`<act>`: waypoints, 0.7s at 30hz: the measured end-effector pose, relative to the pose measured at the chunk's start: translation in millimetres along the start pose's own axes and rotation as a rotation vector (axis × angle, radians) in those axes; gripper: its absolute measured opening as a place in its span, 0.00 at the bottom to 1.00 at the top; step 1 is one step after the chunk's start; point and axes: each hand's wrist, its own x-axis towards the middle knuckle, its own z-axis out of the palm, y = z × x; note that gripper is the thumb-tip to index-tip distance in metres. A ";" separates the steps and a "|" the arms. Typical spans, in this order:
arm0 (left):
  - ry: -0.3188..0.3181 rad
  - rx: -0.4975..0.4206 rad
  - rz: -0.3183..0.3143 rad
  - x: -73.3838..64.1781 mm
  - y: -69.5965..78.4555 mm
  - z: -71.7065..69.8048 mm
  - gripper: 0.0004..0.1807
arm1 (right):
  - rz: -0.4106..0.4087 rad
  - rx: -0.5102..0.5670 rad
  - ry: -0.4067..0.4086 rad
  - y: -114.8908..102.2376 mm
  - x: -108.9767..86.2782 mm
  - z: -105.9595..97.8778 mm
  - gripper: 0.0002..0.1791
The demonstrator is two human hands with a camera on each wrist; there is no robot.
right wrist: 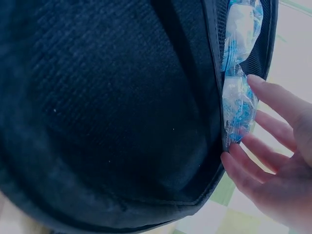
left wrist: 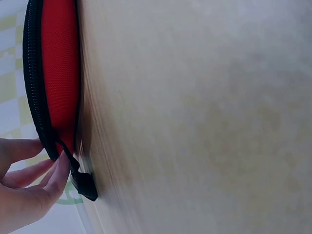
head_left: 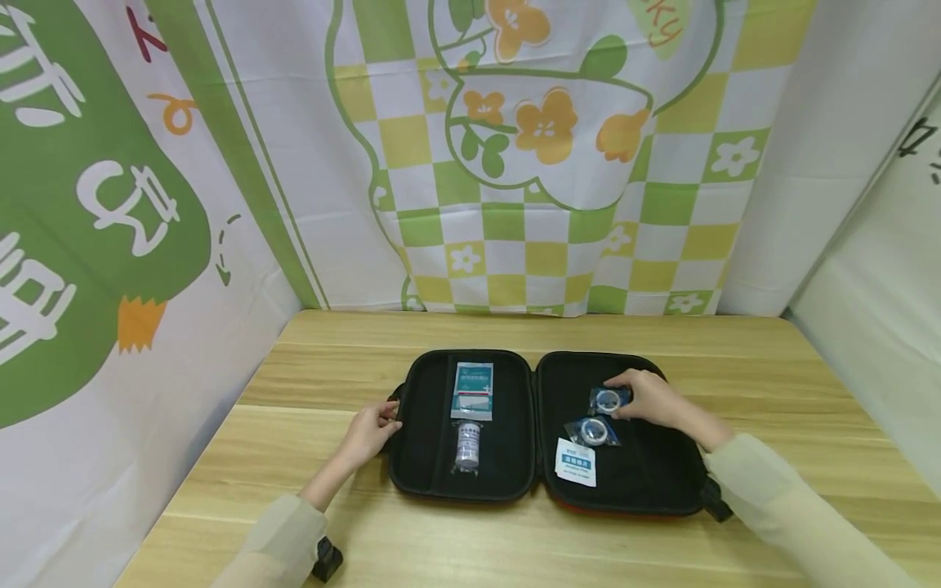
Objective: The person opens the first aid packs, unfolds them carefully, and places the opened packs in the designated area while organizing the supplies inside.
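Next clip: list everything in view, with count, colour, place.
Case: one, black inside, red outside, on table
Table: one, wooden, under case
Flat packet: one, teal and white, case's left half
Wrapped cylinder: one, white, below flat packet
Wrapped rolls: two, white and blue, case's right half
Sachet: one, white and blue, below rolls
Tab: one, black, case's left edge
Printed cloths: count unclear, mostly white and green, around table
Black blocks: two, near sleeves
Sleeves: two, pale beige, both arms
Left hand: one, bare, at case's left edge
Right hand: one, bare, at upper roll
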 end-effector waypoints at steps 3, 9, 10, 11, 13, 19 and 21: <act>-0.019 0.004 -0.008 1.2 -0.2 0.0 0.20 | -0.009 -0.014 -0.005 0.2 1.0 1.5 0.22; -0.029 -0.002 -0.007 3.2 0.7 -0.2 0.19 | 0.023 -0.036 -0.021 0.8 2.7 4.2 0.19; -0.029 0.000 -0.005 3.2 0.9 -0.5 0.18 | 0.028 -0.040 -0.021 0.7 3.0 4.3 0.18; -0.029 0.002 -0.003 3.3 1.1 -0.6 0.18 | 0.033 -0.044 -0.022 0.4 3.2 4.2 0.18; -0.027 0.009 -0.001 3.5 1.3 -0.7 0.18 | 0.039 -0.046 -0.024 -0.4 3.7 3.6 0.17; -0.027 0.015 -0.001 3.8 1.4 -1.1 0.17 | 0.058 -0.046 -0.052 -1.6 3.4 2.4 0.18; -0.023 0.014 0.002 3.8 1.6 -1.0 0.17 | 0.057 -0.053 -0.060 -1.6 3.0 2.3 0.18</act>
